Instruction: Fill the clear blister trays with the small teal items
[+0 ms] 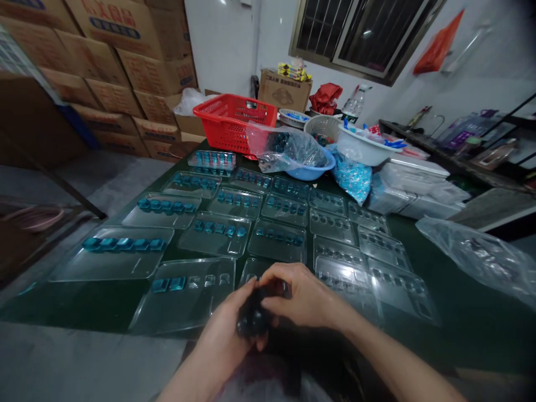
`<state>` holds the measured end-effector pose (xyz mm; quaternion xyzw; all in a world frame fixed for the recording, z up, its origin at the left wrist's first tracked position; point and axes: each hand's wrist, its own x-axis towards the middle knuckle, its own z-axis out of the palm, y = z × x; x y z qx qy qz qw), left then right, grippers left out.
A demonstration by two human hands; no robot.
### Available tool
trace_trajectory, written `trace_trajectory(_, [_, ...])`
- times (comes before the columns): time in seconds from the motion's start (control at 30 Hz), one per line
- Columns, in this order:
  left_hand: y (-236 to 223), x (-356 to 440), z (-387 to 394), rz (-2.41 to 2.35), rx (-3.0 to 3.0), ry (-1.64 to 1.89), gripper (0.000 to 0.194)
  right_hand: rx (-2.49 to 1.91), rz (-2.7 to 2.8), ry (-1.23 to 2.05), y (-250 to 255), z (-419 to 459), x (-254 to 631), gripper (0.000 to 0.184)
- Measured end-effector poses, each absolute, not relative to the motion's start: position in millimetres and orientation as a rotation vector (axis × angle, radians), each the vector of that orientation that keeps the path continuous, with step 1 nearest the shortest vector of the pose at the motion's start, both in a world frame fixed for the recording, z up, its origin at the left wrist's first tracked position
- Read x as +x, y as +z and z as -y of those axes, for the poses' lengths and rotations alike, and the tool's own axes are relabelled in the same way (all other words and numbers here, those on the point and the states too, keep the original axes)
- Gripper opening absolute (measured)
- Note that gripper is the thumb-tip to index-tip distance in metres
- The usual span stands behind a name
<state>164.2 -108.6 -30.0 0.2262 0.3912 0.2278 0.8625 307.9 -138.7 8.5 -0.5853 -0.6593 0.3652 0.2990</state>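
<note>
Close to the table's front edge, my left hand (228,324) is closed around several dark glossy pieces (252,322). My right hand (299,293) bends over them from the other side, thumb and fingers curled at the pieces; what its fingertips pinch is hidden. Just left of my hands lies a clear plastic tray (180,312) with two teal cubes (177,283) at the left of its row and clear, unfilled wells to their right. Another clear tray (247,269) is partly covered by my hands. Behind it, a tray (276,251) carries a row of teal cubes.
More clear trays (347,290) spread over the dark green table (473,329). At the back stand a red basket (226,125), a light blue basin (310,172) with a plastic bag (288,148), and a white basin (360,148). A clear bag (481,257) lies right; cardboard boxes (125,33) are stacked left.
</note>
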Motion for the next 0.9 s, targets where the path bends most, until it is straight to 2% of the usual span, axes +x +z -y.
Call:
trace_trajectory(0.13, [-27, 158, 104, -0.824, 0.452, 0.468, 0.030, -1.362, 1.345, 1.312, 2, 132, 319, 0.016])
trace_trajectory(0.33, [-25, 150, 102, -0.732, 0.520, 0.488, 0.026, -1.181, 1.032, 1.492, -14, 127, 326, 0.025])
trace_trajectory(0.5, [-25, 148, 106, -0.738, 0.592, 0.492, 0.023, -1.210, 1.086, 1.364, -17, 130, 314, 0.023])
trace_trajectory(0.73, [-27, 150, 107, -0.811, 0.603, 0.577, 0.027, -1.396, 1.385, 0.961, -9, 139, 301, 0.017])
trace_trajectory(0.9, [-28, 150, 112, -0.821, 0.640, 0.630, 0.023, -1.347, 1.307, 1.066, -11, 143, 296, 0.017])
